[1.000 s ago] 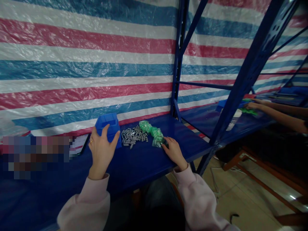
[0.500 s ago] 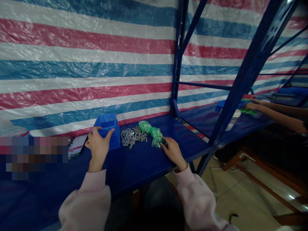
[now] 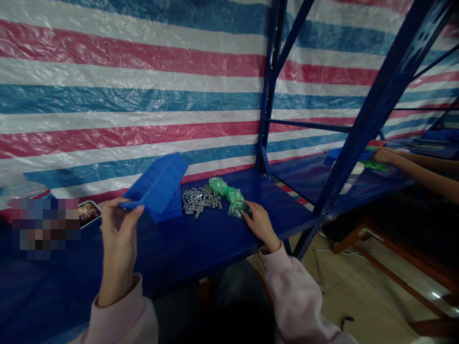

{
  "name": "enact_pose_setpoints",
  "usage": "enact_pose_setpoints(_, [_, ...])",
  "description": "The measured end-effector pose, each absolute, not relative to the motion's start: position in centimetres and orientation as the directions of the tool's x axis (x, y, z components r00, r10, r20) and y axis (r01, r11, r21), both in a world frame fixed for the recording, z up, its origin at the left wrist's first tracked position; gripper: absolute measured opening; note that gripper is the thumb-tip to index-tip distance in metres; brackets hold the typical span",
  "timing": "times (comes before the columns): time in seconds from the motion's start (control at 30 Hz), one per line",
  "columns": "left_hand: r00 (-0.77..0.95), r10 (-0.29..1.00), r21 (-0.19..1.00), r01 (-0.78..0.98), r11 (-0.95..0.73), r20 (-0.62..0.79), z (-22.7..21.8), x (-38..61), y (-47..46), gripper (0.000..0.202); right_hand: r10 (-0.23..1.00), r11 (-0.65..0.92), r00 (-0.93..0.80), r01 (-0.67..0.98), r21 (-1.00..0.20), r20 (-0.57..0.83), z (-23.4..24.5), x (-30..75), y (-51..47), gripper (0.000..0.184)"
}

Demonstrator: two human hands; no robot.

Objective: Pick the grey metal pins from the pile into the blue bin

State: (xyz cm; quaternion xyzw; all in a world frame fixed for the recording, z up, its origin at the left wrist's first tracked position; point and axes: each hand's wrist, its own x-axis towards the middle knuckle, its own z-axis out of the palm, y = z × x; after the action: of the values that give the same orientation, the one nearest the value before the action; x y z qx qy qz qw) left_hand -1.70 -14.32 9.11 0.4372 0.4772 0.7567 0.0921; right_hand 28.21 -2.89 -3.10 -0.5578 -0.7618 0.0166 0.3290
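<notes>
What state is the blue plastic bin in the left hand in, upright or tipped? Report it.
Tipped: the left hand holds the blue plastic bin slanted above the blue metal shelf.

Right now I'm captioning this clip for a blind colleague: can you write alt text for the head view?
A person's left hand holds a blue bin tilted above a second blue bin on a blue shelf, while the right hand touches green bags beside a pile of small grey cylinders. A striped tarp hangs behind.

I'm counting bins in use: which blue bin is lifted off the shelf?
The tilted bin in the left hand; the second bin sits flat on the shelf beneath it, beside the grey parts.
</notes>
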Motion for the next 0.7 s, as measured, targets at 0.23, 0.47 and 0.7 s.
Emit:
enact_pose_setpoints(0.23, [-0.136, 0.962, 0.971, 0.018, -0.238, 0.238, 5.1, 1.2, -17.5, 0.036, 0.854, 0.385, -0.168, 0.841, -0.382, 0.492, -3.1, 28.2, -2.8, 0.038])
enact_pose_setpoints(0.47, [0.063, 0.990, 0.987, 0.099, -0.129, 0.124, 2.3, 0.2, -16.6, 0.031, 0.856, 0.386, -0.172, 0.840, -0.381, 0.488, -3.0, 28.2, -2.9, 0.037])
enact_pose_setpoints(0.7, [-0.022, 0.987, 0.957, 0.250, -0.149, 0.160, 0.0, -1.8, -14.0, 0.045, 0.870, 0.365, -0.164, 0.849, -0.383, 0.464, -3.0, 28.1, -3.0, 0.040])
